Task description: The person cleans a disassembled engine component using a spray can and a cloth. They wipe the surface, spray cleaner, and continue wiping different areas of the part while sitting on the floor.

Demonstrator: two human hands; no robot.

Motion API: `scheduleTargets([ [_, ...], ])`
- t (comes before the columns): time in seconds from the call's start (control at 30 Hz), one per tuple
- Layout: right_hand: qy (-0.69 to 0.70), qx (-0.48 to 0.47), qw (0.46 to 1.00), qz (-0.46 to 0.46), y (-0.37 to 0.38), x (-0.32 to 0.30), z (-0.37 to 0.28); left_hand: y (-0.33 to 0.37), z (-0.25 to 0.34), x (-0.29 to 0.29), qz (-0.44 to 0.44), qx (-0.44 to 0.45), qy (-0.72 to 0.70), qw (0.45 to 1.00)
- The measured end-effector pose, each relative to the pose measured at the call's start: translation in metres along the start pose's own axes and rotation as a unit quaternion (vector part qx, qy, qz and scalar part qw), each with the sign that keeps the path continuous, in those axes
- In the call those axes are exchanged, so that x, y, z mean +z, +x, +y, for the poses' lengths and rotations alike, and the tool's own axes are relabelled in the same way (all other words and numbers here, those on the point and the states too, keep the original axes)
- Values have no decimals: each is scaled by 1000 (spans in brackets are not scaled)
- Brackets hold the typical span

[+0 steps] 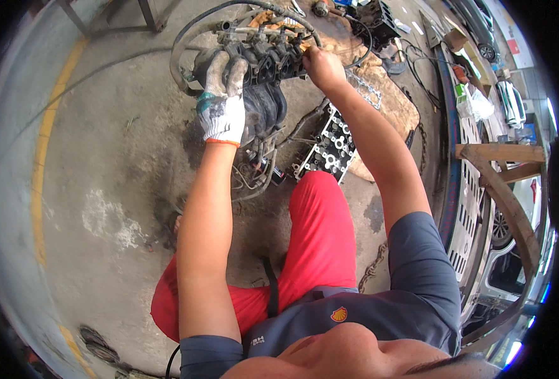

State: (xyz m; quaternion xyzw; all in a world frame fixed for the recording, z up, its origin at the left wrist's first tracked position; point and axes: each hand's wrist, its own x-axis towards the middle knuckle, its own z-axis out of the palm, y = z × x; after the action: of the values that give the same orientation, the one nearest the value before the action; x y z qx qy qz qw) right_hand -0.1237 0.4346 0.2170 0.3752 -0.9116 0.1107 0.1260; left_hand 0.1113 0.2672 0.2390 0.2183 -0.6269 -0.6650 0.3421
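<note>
A dark intake manifold (pixel 264 104) with a row of ports and fittings along its far side is in front of me. My left hand (pixel 223 114), in a white knitted glove with an orange cuff, grips its left end, with the fingers curving over the top. At the manifold's right end is my bare right hand (pixel 325 68), with its fingers closed. What lies between those fingers is hidden. A black hose (pixel 229 7) arches over the far side of the manifold. Close to my knee, a metal cylinder head (pixel 330 145) lies on the floor.
Brown cardboard (pixel 390 104) lies under parts at the right. An engine block (pixel 375 25) stands at the far right. Cables and a chain (pixel 373 268) lie on the concrete floor. A long slotted metal ramp (pixel 466 189) and a wooden frame (pixel 500 152) border the right side.
</note>
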Motion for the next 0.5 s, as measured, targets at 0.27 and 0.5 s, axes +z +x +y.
scheduleTargets([
  [0.27,-4,21,999,-40,2,3,5,-6,14,7,14,-20,31,999],
  [0.5,42,59,995,-71,-12,-6,13,-5,17,9,5,-25,38,999],
])
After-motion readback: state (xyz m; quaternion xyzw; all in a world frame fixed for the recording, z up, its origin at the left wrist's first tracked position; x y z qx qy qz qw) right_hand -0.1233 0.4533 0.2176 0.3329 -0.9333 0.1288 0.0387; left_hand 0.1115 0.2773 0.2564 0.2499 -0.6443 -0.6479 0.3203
